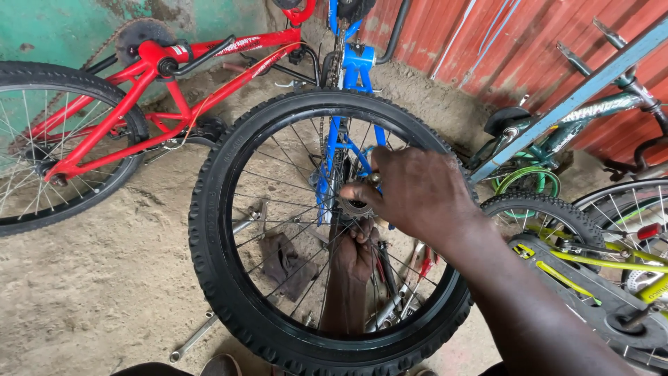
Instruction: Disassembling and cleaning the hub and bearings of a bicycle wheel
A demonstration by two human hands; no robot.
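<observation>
- Head view, nearest: right hand (417, 191) reaches over the wheel (327, 230), fingertips pinched on the small cog (355, 207) at the hub.
- Left hand (356, 251) behind the spokes, closed around the hub's far side.
- Wheel upright, off any frame; refitting not done.
- Spanner (195, 338) and rag (285, 261) on dirt floor (90, 292).
- Farther: blue bike (355, 69), red bike (174, 90).

Both arms bare, no sleeves visible up to the frame edge. Right hand (417, 191) w/o glove, no ring or watch seen; forearm runs off the lower right corner. Left hand (356, 247) also ungloved, wrist bare, forearm uncovered. At bottom edge, dark rounded shape, prob. knee or shoe, can't tell which.
</observation>
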